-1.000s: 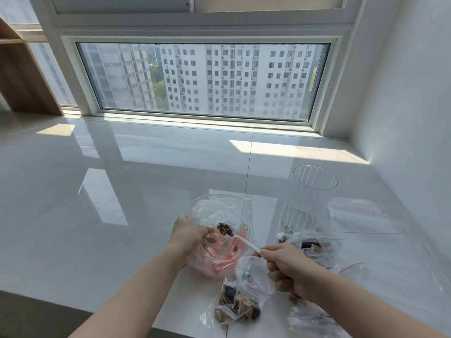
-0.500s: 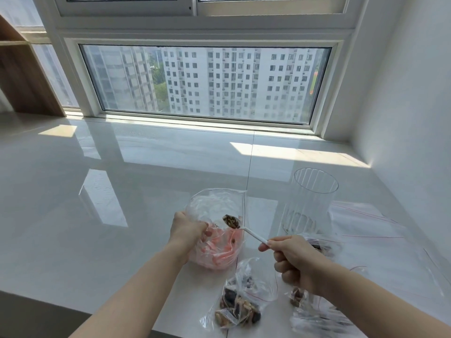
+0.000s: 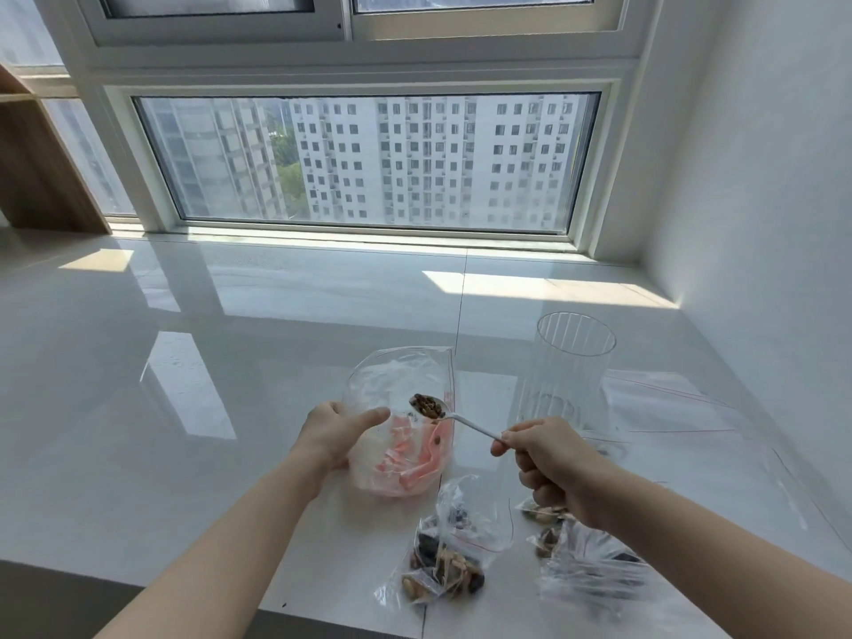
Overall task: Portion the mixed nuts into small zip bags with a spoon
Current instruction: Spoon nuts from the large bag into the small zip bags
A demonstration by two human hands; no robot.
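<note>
- The left hand [image 3: 339, 433] grips an open zip bag [image 3: 401, 422] near the table's [image 3: 184, 408] front edge.
- The right hand [image 3: 548, 463] pinches a spoon [image 3: 461, 419] of nuts [image 3: 428, 404] over the bag's mouth.

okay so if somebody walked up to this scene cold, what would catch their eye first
Probably the white spoon heaped with dark nuts, held by the right hand at the mouth of a clear zip bag that the left hand holds open at mid-counter. Next, the filled nut bag lying near the counter's front edge, and the tall clear ribbed cup standing to the right.
</note>
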